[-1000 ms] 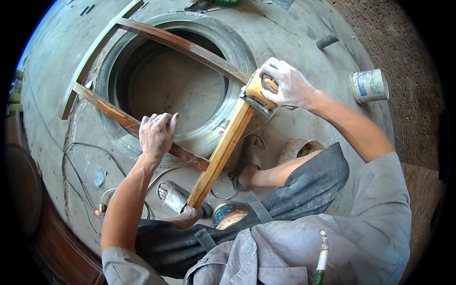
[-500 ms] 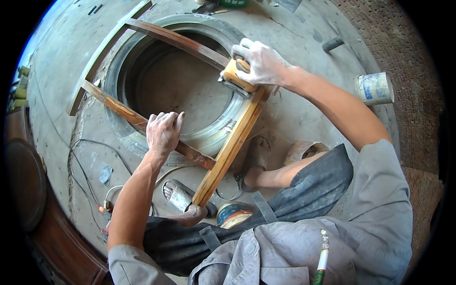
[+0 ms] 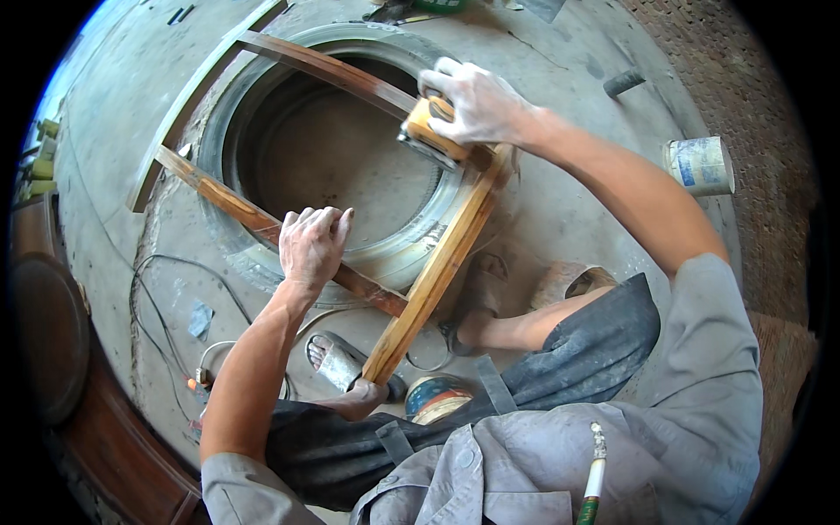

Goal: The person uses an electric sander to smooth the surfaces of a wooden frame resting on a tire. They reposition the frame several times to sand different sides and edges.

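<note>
A wooden frame (image 3: 451, 249) of two long pieces joined by two crosspieces lies over a worn tire (image 3: 229, 188). My left hand (image 3: 311, 248), dusty and closed, grips the nearer crosspiece (image 3: 214, 191) around its middle. In my right hand (image 3: 479, 103) is a yellow power sander (image 3: 429, 129), fingers wrapped over its top. The sander rests where the farther crosspiece (image 3: 337, 70) meets the right-hand long piece, covering that joint. My foot (image 3: 357, 398) touches the near end of that long piece.
Cables (image 3: 157, 319) run over the concrete floor at left, beside dark carved wooden furniture (image 3: 114, 429). A whitish bucket (image 3: 700, 164) lies at right, near a short dark cylinder (image 3: 623, 83). A round multicoloured tin (image 3: 435, 398) sits between my legs. A cigarette (image 3: 594, 477) juts in below.
The sander and my right hand have shifted slightly left along the farther crosspiece, away from the joint's outer end. My left hand keeps its hold, and the whole view has shifted a little.
</note>
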Available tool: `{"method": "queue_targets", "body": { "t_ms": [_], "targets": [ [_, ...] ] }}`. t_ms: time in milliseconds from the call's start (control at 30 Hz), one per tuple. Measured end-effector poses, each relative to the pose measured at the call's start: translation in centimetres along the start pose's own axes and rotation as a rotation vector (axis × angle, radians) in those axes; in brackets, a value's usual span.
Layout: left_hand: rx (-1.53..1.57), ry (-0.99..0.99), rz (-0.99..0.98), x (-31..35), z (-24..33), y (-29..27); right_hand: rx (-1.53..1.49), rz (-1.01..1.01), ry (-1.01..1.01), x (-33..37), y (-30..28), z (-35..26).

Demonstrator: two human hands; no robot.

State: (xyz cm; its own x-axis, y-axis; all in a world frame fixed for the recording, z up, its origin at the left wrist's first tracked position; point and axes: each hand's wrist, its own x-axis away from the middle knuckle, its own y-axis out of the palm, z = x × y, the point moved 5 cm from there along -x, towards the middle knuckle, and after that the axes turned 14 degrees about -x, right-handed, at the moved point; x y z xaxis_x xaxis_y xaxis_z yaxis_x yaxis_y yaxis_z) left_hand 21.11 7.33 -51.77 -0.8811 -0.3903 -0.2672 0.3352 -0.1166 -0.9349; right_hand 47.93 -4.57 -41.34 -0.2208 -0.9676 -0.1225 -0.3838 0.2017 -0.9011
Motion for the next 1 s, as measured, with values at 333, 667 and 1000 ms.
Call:
{"method": "queue_targets", "body": {
  "t_ms": [333, 667, 1000],
  "targets": [
    [-0.058, 0.005, -0.011, 0.1, -0.6, 0.6, 0.252, -0.142, -0.028, -9.0, 2.3, -2.9],
    [-0.078, -0.008, -0.031, -0.1, -0.2, 0.4, 0.244, -0.272, 0.115, 6.4, -1.2, -3.1],
    [-0.055, 0.026, 0.021, 0.1, -0.4, 0.6, 0.386, -0.146, -0.113, -12.3, 6.7, -7.1]
  ]
}}
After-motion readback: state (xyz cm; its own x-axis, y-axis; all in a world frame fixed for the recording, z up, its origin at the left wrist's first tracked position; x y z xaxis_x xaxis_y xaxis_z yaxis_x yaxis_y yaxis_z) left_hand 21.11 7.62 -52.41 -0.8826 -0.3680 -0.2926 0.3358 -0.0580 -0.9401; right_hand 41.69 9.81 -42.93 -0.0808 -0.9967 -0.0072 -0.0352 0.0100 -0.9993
